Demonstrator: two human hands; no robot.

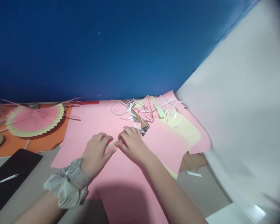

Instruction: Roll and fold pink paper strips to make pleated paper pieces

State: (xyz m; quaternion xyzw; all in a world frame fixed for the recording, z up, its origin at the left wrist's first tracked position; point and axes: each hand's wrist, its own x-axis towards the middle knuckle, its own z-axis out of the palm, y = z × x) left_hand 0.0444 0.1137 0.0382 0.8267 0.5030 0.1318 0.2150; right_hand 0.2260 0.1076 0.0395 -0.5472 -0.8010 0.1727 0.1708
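Two hands are seen over pink paper, with one thin yellow-green strip (111, 145) held between them, near the middle of the work surface. By the right hand (133, 146), the strip's right end appears pinched between thumb and curled fingers. By the left hand (95, 151), forefinger and thumb are spread apart around the left end; whether the strip is touched there cannot be told. One watch (78, 172) and one cloth hair band (63, 189) are worn on the left wrist.

To the left, one pleated pink fan (35, 119) with a yellow zigzag edge is set on one orange sheet (57, 141). Nearer, one black slab (18, 174) is laid flat, with one white stick (8, 179) resting on it.

To the right, one pink sheet (166, 141) is laid partly over yellow paper (190, 129). Behind it, many narrow scraps (149, 112) are heaped, too tangled to be counted. One white slip (194, 174) is left by itself on the grey table (203, 186), near one white panel (242, 93).
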